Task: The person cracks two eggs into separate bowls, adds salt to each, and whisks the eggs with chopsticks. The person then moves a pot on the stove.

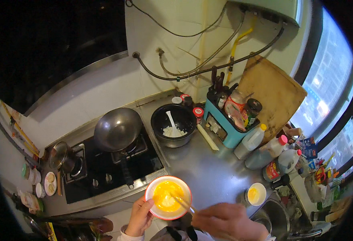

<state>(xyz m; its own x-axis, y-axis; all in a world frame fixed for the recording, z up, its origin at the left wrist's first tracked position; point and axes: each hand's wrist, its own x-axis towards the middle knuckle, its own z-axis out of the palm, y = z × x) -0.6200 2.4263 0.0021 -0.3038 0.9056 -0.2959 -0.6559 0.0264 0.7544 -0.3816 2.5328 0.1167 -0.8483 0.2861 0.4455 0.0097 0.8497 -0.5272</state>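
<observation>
My left hand [140, 217] grips the near rim of a white bowl with a red edge [151, 190] that holds beaten yellow egg [166, 196]. My right hand [224, 221] holds a pair of chopsticks [182, 202] whose tips dip into the egg. The bowl is at the front edge of the steel counter [208, 168], just right of the stove. Motion blur softens my right hand.
A dark wok [117, 129] sits on the gas stove [104, 168], with a small steel pot [62, 156] to its left. A black pot with rice and a white spoon [173, 125], a teal knife block [224, 128], bottles [264, 154], a small egg-stained bowl [256, 194] and a wooden cutting board [272, 94] surround the counter.
</observation>
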